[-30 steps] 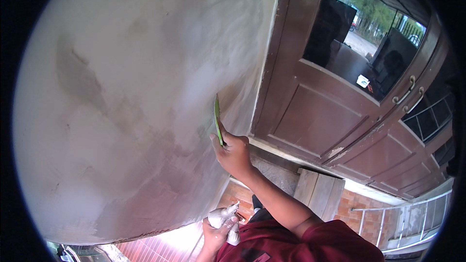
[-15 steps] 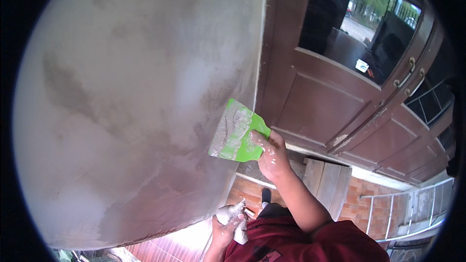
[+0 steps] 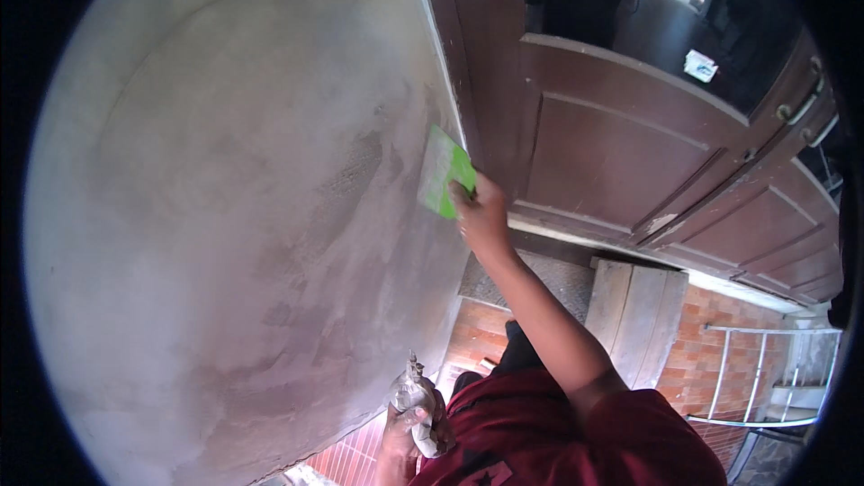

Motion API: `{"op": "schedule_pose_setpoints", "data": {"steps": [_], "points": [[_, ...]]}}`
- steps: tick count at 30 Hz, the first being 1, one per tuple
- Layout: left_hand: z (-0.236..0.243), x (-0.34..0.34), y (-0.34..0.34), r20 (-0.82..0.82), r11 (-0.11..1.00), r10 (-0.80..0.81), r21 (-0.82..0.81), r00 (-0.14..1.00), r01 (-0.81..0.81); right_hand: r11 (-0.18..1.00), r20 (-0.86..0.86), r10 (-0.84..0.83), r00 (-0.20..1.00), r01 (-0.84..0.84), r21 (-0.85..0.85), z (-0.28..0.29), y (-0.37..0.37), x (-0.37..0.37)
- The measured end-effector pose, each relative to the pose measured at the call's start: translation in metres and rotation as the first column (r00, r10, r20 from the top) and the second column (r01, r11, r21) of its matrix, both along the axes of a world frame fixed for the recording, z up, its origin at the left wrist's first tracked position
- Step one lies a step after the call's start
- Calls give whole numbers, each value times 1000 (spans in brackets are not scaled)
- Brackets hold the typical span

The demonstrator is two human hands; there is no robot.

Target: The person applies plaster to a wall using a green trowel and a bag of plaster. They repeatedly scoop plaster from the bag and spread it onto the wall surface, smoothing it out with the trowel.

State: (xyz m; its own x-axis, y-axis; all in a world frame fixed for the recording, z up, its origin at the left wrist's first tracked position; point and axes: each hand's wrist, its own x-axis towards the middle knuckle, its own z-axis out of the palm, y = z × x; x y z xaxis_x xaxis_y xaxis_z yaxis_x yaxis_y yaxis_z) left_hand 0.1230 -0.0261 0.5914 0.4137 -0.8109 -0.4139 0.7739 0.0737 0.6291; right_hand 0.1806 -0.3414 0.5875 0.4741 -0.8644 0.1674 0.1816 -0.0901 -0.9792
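A broad green putty spreader [image 3: 443, 169], its blade coated with whitish putty, lies at the grey plastered wall [image 3: 225, 225] close to the wall's right-hand edge. My right hand [image 3: 482, 212] is closed round its handle, arm stretched forward. Low in the view, near my body, my left hand [image 3: 402, 434] grips a crumpled, putty-smeared plastic bag [image 3: 416, 400] with a narrow tip pointing up. Darker damp streaks and rough patches mark the wall left of the spreader. Whether the whole blade edge touches the wall, I cannot tell.
Brown panelled double doors [image 3: 621, 157] with glass panes stand right of the wall. Below them is a wooden plank bench [image 3: 634, 306] on a tiled floor [image 3: 711, 351]. A white metal rack [image 3: 760, 378] stands at the lower right.
My right hand has carried the spreader up and away from me, to the wall near its edge. The blade shows less putty. My left hand still holds the bag; the view has shifted.
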Motion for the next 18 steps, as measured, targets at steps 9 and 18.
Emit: {"op": "schedule_pose_setpoints", "data": {"steps": [9,18], "points": [[-9,-13,-40,-148,977,203,-31,968,-210,839,-13,120,993,-109,-533,-13,39,56],[30,-37,-85,-174,835,69,-529,982,-153,693,-90,446,890,-407,-595,-28,110,16]]}}
